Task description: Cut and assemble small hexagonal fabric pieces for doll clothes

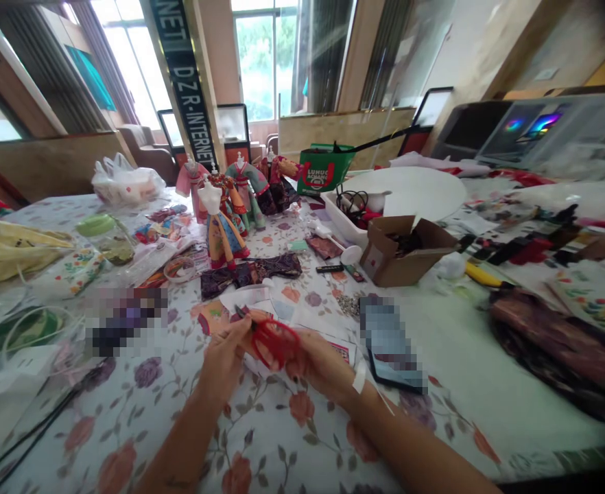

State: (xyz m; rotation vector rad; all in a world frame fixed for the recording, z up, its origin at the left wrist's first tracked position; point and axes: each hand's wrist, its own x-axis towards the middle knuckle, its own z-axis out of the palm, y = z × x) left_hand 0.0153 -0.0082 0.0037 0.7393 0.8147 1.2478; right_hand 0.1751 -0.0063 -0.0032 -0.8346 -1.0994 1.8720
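Observation:
A pair of scissors [280,345] with red loop handles is held between my two hands, above the table's near middle. My right hand [315,357] is closed at the red handles. At the dark blade end, the fingers of my left hand [229,353] are pinched together, hiding most of the blades. Orange patterned fabric [212,317] and white paper [251,298] lie just beyond the hands. A dark patterned cloth strip [269,270] is stretched out further back. Beside my right wrist lies a phone [391,346], partly blurred out.
Small dress forms in colourful robes [224,230] stand at the back. A cardboard box [402,254] and a white tray [344,221] are at the right. Plastic bags, a green-lidded jar [105,237] and cables crowd the left. Dark fabric [554,343] lies far right.

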